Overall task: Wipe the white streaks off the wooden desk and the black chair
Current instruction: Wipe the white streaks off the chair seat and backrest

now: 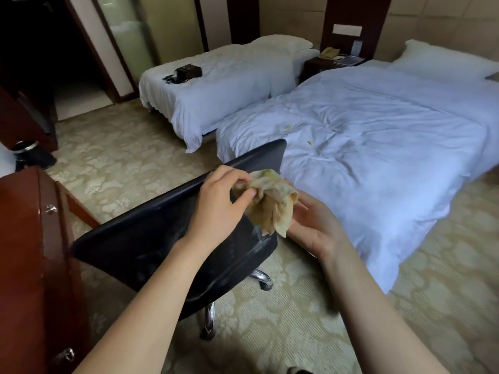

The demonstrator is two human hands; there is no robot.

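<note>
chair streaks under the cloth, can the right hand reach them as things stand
Probably yes: the right hand holds the cloth over the white streaks on the black chair, with nothing between. The left hand also pinches the cloth and may need to let go.

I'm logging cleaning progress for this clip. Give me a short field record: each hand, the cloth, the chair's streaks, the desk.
left hand: pinches the crumpled cloth from above
right hand: holds the cloth from beneath
cloth: beige, held over the black chair; contact unclear
white streaks: visible on the chair's surface, near the cloth
wooden desk: at left edge, top mostly out of view
</note>
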